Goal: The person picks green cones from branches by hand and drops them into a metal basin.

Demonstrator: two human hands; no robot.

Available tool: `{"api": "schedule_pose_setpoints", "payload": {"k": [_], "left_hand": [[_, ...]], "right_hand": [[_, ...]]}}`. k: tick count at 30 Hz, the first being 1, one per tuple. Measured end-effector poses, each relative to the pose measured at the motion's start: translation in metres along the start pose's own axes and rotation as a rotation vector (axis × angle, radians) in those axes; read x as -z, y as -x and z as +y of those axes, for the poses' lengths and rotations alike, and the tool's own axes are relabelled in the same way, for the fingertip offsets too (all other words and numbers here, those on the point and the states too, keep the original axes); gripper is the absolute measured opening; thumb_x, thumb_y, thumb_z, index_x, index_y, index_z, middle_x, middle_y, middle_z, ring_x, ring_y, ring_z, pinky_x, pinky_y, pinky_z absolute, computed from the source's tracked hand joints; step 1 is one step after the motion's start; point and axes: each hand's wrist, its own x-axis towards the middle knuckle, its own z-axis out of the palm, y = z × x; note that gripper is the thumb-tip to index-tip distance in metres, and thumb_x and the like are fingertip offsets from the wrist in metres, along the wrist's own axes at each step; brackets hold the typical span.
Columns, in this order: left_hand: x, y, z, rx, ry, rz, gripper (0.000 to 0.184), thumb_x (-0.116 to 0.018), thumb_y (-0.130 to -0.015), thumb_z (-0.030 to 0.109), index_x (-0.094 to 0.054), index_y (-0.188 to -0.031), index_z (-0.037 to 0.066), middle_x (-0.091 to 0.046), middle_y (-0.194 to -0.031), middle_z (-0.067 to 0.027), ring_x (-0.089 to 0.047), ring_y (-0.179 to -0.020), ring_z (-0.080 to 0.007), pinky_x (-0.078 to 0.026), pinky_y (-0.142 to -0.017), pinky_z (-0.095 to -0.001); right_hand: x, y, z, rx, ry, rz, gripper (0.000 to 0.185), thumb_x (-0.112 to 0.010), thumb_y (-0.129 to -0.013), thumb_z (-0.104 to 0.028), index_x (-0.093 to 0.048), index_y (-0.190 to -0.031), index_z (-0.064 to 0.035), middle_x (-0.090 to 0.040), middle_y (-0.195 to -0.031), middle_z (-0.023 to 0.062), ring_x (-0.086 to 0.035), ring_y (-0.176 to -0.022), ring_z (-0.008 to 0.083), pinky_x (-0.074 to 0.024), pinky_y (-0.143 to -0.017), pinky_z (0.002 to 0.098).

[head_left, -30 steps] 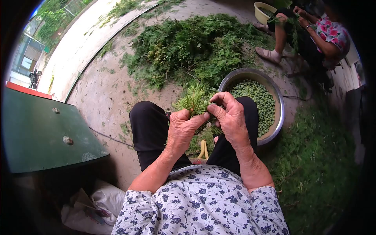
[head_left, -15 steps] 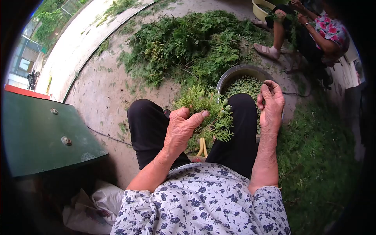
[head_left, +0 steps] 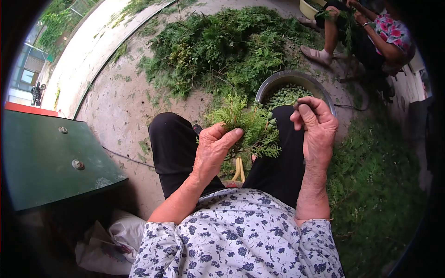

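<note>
A leafy green sprig (head_left: 252,132) with small pale green cones is pinched between the thumb and fingers of my left hand (head_left: 216,147), above my lap. My right hand (head_left: 316,124) is raised over my right knee, at the near edge of a metal basin (head_left: 329,99). Its fingers are curled close to the thumb, and whether something small sits between them cannot be made out. Many round green cones (head_left: 289,95) lie in the basin, partly hidden by my knee and right hand.
A heap of cut green branches (head_left: 218,51) lies ahead on the concrete, with more greenery (head_left: 375,185) at right. A co-worker (head_left: 384,37) sits at upper right beside a yellow basin (head_left: 308,9). A green metal panel (head_left: 55,157) stands at left, above a white sack (head_left: 111,245).
My right hand has come away from the sprig, moved right to the basin, then shifted slightly left. My left hand still holds the sprig.
</note>
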Motion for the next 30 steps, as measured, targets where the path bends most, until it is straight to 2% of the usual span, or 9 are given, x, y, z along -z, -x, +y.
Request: {"api": "schedule_pose_setpoints", "payload": {"k": [1,3,6,10,12,18,24,27,30], "left_hand": [[-0.002,0.001,0.003,0.0,-0.001,0.001,0.014,-0.063,-0.082,0.014,-0.063,-0.081,-0.001,-0.057,-0.069,0.0036,-0.045,-0.061,-0.002,-0.036,-0.054,-0.0196],[-0.002,0.003,0.006,0.017,0.022,-0.027,0.016,-0.061,-0.083,0.009,-0.064,-0.095,-0.001,-0.063,-0.08,0.0007,-0.051,-0.07,-0.0028,-0.042,-0.064,-0.0194],[0.007,0.003,0.003,-0.008,-0.02,-0.055,0.019,-0.062,-0.081,0.002,-0.063,-0.099,-0.002,-0.064,-0.089,-0.0038,-0.057,-0.077,-0.0064,-0.046,-0.07,-0.0205],[0.005,0.004,0.001,-0.064,-0.027,-0.043,0.016,-0.06,-0.084,0.009,-0.065,-0.096,0.0,-0.063,-0.082,0.001,-0.052,-0.072,-0.0031,-0.043,-0.065,-0.0201],[0.004,0.004,0.003,-0.056,0.007,-0.04,0.016,-0.059,-0.084,0.009,-0.065,-0.096,0.0,-0.063,-0.082,0.0015,-0.052,-0.071,-0.0026,-0.043,-0.064,-0.0195],[0.002,0.003,0.0,-0.091,-0.083,0.029,0.015,-0.059,-0.083,0.009,-0.065,-0.092,-0.001,-0.059,-0.073,0.0047,-0.047,-0.066,-0.001,-0.04,-0.058,-0.0182],[-0.003,0.003,-0.004,-0.122,-0.17,0.121,0.014,-0.06,-0.081,0.01,-0.065,-0.088,-0.001,-0.054,-0.063,0.0054,-0.043,-0.058,-0.001,-0.036,-0.051,-0.0191],[-0.007,0.002,-0.004,-0.214,-0.252,0.112,0.014,-0.06,-0.081,0.01,-0.065,-0.088,-0.001,-0.054,-0.062,0.0049,-0.043,-0.058,-0.0016,-0.036,-0.051,-0.0197],[-0.005,0.003,0.004,-0.129,-0.276,0.089,0.013,-0.061,-0.08,0.009,-0.064,-0.088,-0.001,-0.055,-0.062,0.002,-0.044,-0.058,-0.0035,-0.038,-0.051,-0.0221]], "right_hand": [[-0.018,0.007,-0.004,-0.039,-0.024,-0.117,0.013,-0.057,-0.083,-0.001,-0.061,-0.096,0.0016,-0.06,-0.083,0.0042,-0.054,-0.057,0.0067,-0.041,-0.051,0.018],[-0.041,0.015,-0.001,-0.018,0.196,-0.272,0.014,-0.057,-0.082,0.001,-0.06,-0.095,0.0029,-0.059,-0.08,0.0057,-0.054,-0.055,0.0073,-0.0414,-0.048,0.0195],[-0.054,0.016,0.012,-0.004,0.329,-0.358,0.017,-0.057,-0.079,0.004,-0.06,-0.095,0.0043,-0.058,-0.083,0.0077,-0.055,-0.056,0.0091,-0.0444,-0.05,0.0212],[-0.054,0.014,0.023,-0.085,0.323,-0.398,0.018,-0.06,-0.078,0.001,-0.06,-0.095,0.0043,-0.058,-0.084,0.0078,-0.055,-0.058,0.0099,-0.0441,-0.052,0.0209],[-0.05,0.012,0.032,0.013,0.306,-0.433,0.019,-0.063,-0.076,-0.001,-0.061,-0.094,0.005,-0.057,-0.083,0.0068,-0.055,-0.06,0.0091,-0.0438,-0.055,0.021],[-0.054,0.02,0.029,-0.3,0.099,-0.314,0.017,-0.065,-0.076,-0.002,-0.061,-0.09,0.0056,-0.054,-0.079,0.0025,-0.052,-0.067,0.0057,-0.0438,-0.058,0.0208],[-0.058,0.031,0.045,-0.138,0.147,-0.202,0.017,-0.064,-0.077,-0.002,-0.059,-0.092,0.004,-0.055,-0.079,0.0014,-0.052,-0.068,0.0048,-0.0441,-0.06,0.02],[-0.058,0.031,0.032,-0.223,0.092,-0.211,0.018,-0.059,-0.079,-0.003,-0.055,-0.095,0.0035,-0.055,-0.079,0.003,-0.053,-0.067,0.0054,-0.0438,-0.058,0.0195],[-0.045,0.021,0.028,-0.357,-0.303,-0.203,0.017,-0.051,-0.081,-0.005,-0.049,-0.096,0.0005,-0.057,-0.08,0.0062,-0.054,-0.063,0.0083,-0.0408,-0.052,0.0193]]}}
